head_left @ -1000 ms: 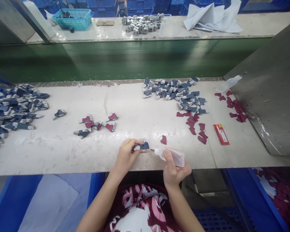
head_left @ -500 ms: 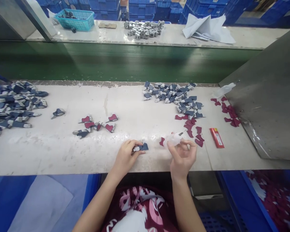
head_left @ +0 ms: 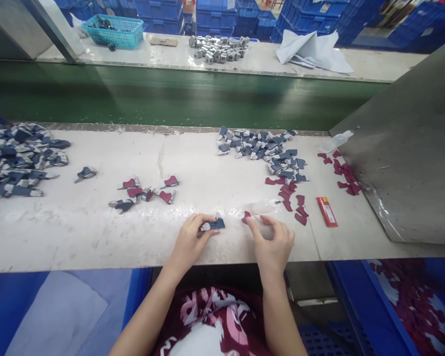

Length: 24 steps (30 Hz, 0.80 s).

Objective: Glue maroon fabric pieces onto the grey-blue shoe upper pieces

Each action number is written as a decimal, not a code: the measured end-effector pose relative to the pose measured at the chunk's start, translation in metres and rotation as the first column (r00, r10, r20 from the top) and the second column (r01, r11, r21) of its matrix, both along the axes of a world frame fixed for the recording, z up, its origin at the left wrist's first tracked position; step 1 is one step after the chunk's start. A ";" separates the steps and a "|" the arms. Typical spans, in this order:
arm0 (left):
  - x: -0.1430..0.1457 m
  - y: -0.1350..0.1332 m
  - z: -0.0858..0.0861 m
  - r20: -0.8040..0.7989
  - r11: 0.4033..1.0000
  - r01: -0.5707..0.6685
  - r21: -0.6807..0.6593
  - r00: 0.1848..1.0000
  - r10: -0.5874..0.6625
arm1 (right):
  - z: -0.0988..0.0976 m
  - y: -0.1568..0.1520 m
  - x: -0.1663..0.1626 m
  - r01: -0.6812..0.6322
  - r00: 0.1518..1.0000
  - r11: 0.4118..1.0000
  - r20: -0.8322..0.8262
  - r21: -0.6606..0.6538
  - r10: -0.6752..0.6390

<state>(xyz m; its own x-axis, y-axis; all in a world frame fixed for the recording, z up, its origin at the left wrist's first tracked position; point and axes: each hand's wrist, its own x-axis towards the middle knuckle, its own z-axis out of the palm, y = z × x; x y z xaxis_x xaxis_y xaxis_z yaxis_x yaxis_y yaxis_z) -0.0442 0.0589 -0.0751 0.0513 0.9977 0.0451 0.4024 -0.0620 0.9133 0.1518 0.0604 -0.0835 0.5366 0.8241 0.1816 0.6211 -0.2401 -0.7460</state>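
My left hand pinches a small dark-blue and grey part between thumb and fingers, just above the worktable or resting on it. To its right, my right hand has its thumb and fingers apart. Its thumb tip is at a small dark-red shaped piece; whether they touch, I cannot tell. Just beyond my right fingers lies a translucent bottle with a dark thin tip. More red pieces lie loose past that tip, beside a pile of blue and grey parts.
A red and yellow packet lies at right, near more red pieces and another bottle by a metal panel. At left are several red-faced parts and a big blue-grey pile. A green belt runs behind.
My right hand has let go of the bottle, which now lies on the table, and has moved left to the red piece. My left hand keeps its hold. The view has shifted slightly.
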 end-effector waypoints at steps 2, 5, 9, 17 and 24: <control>0.000 0.000 0.000 0.016 1.000 -0.003 -0.006 1.000 0.003 | -0.001 -0.002 -0.005 -0.055 0.994 0.997 0.092 -0.058 0.060; 0.000 -0.001 0.001 0.037 1.000 0.001 -0.022 0.999 0.000 | -0.001 -0.001 -0.012 -0.091 0.983 0.991 0.149 -0.099 0.105; 0.000 -0.002 0.001 0.035 1.000 -0.001 -0.006 0.999 0.001 | 0.002 0.001 -0.014 -0.170 0.980 0.983 0.089 -0.075 0.176; 0.001 -0.002 0.002 0.003 1.000 0.020 0.018 1.000 -0.020 | 0.007 -0.004 -0.007 -0.246 0.952 0.969 -0.190 -0.003 0.241; 0.004 -0.002 0.007 -0.020 1.000 0.023 0.010 1.000 -0.023 | 0.014 -0.014 0.005 -0.309 0.781 0.948 -0.550 0.068 0.294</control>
